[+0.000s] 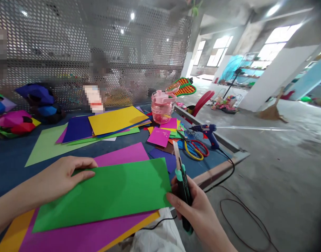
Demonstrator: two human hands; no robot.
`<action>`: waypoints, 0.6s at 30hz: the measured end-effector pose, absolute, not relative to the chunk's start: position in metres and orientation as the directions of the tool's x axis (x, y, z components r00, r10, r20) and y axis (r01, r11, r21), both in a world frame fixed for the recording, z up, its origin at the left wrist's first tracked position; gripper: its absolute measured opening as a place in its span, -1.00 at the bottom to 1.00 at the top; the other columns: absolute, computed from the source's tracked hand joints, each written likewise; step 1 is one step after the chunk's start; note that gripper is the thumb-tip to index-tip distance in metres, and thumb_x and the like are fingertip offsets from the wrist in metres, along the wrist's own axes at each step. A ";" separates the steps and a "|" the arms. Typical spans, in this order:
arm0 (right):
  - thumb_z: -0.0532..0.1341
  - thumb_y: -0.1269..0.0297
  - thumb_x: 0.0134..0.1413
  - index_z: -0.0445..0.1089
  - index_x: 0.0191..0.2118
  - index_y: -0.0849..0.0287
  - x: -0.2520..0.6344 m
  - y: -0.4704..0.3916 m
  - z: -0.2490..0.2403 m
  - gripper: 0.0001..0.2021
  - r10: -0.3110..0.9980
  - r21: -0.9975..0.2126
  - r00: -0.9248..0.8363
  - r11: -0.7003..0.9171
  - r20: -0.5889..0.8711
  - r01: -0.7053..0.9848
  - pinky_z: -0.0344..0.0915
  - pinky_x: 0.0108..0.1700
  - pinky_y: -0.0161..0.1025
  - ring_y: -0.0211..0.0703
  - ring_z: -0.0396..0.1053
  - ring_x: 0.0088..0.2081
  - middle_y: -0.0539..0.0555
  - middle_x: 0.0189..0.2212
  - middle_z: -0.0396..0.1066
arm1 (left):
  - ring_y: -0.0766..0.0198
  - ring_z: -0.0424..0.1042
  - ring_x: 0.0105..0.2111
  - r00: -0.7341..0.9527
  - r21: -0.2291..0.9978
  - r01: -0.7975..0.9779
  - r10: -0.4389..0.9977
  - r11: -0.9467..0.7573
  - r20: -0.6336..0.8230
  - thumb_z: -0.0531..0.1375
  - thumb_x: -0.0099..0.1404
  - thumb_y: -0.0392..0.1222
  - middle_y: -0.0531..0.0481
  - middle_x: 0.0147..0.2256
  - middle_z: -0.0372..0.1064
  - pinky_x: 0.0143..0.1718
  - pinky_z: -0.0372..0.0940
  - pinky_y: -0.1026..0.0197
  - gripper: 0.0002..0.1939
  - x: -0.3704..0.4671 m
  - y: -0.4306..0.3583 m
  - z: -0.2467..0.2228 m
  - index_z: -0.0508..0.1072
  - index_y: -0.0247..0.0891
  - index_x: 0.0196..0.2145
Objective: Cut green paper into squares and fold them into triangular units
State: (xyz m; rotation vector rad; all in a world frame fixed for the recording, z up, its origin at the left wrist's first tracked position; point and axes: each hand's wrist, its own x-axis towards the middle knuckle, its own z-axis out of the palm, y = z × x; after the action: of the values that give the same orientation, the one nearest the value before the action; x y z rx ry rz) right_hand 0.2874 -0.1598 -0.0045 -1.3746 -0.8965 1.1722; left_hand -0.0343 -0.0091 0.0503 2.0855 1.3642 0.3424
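Observation:
A sheet of green paper [110,192] lies slightly raised over a purple sheet [97,232] and an orange-yellow sheet [14,229]. My left hand [68,175] grips its upper left edge, thumb on top and fingers at the far side. In my right hand [192,203] is a utility knife [183,185], black and teal, its blade out and pointing up and away. The right thumb and fingertips also pinch the green paper's right edge. Just beyond lie a dark blue paper piece [164,159] and scissors [196,148] with yellow and red handles.
A stack of coloured sheets [118,120] lies farther back on the blue table [8,154]. Behind the scissors stands a pink drink bottle [163,106]. A glue gun [209,133] rests at the right edge, its cord hanging down. Folded paper masks [17,120] sit far left, before a perforated metal screen [139,45].

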 end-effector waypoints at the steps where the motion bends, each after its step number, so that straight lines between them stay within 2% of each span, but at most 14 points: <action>1: 0.47 -0.02 -0.06 0.38 -0.18 0.14 0.288 -0.161 -0.006 -0.56 0.963 -0.982 0.199 -0.165 -0.180 -0.089 0.20 -0.57 -0.41 -0.41 0.20 -0.60 -0.10 -0.43 0.36 | -0.08 0.54 -0.22 0.448 0.569 0.762 0.887 -0.310 -0.117 0.25 0.22 0.11 -0.02 -0.26 0.62 -0.21 0.32 0.14 -0.76 -0.035 -0.006 0.048 0.62 -0.04 -0.38; 4: 0.44 -0.05 0.01 0.36 -0.13 0.13 0.290 -0.164 -0.008 -0.55 0.969 -0.977 0.141 -0.194 -0.205 -0.086 0.23 -0.56 -0.40 -0.39 0.24 -0.57 -0.02 -0.33 0.47 | -0.18 0.53 -0.12 0.442 0.411 0.839 0.887 -0.357 -0.131 0.14 0.27 0.12 -0.08 -0.16 0.62 -0.13 0.31 0.03 -0.71 -0.040 0.004 0.040 0.60 -0.03 -0.32; 6: 0.41 -0.06 0.06 0.35 -0.11 0.14 0.293 -0.165 -0.008 -0.56 0.969 -0.976 0.128 -0.204 -0.212 -0.073 0.24 -0.54 -0.40 -0.37 0.24 -0.54 0.03 -0.27 0.51 | -0.22 0.54 -0.12 0.409 0.330 0.877 0.903 -0.350 -0.129 0.11 0.27 0.12 -0.13 -0.17 0.62 -0.12 0.31 -0.03 -0.69 -0.044 0.010 0.035 0.58 -0.04 -0.31; 9: 0.34 -0.06 0.14 0.37 -0.13 0.15 0.299 -0.168 -0.006 -0.61 0.970 -0.976 0.111 -0.216 -0.216 -0.009 0.24 -0.52 -0.39 -0.36 0.24 -0.53 0.03 -0.28 0.49 | -0.24 0.50 -0.03 0.402 0.249 0.893 0.913 -0.375 -0.066 0.11 0.27 0.13 -0.16 -0.10 0.58 0.01 0.31 -0.06 -0.65 -0.047 0.011 0.031 0.57 -0.10 -0.21; 13: 0.29 -0.07 0.21 0.41 -0.17 0.16 0.311 -0.175 -0.007 -0.65 0.973 -0.968 0.070 -0.227 -0.220 0.110 0.17 -0.54 -0.40 -0.37 0.19 -0.55 -0.06 -0.44 0.35 | -0.24 0.27 0.26 0.463 0.233 0.861 0.886 -0.451 0.006 0.13 0.29 0.19 -0.27 0.22 0.33 0.30 0.09 -0.14 -0.38 -0.030 -0.005 0.032 0.42 -0.28 0.15; 16: 0.26 -0.08 0.23 0.42 -0.09 0.15 0.320 -0.182 -0.009 -0.62 0.972 -0.966 0.063 -0.231 -0.225 0.118 0.12 -0.56 -0.40 -0.37 0.13 -0.57 -0.09 -0.49 0.26 | -0.15 0.19 0.32 0.543 0.300 0.814 0.834 -0.497 -0.092 0.07 0.38 0.24 -0.21 0.36 0.15 0.33 0.08 -0.11 -0.33 0.000 -0.020 0.034 0.30 -0.20 0.28; 18: 0.27 -0.08 0.22 0.41 0.01 0.14 0.325 -0.186 -0.010 -0.58 0.971 -0.964 0.054 -0.237 -0.232 0.119 0.11 -0.57 -0.39 -0.36 0.13 -0.57 -0.10 -0.51 0.24 | -0.17 0.12 0.37 0.576 0.319 0.799 0.801 -0.510 -0.164 0.14 0.35 0.25 -0.21 0.40 0.08 0.35 0.05 -0.13 -0.24 0.023 -0.025 0.035 0.22 -0.21 0.35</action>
State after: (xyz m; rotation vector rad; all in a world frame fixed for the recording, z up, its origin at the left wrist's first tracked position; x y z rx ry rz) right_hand 0.3252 -0.1855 -0.0104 -1.4964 -1.1499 1.2904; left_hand 0.0234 -0.0247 0.0348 2.4518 1.2991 0.0067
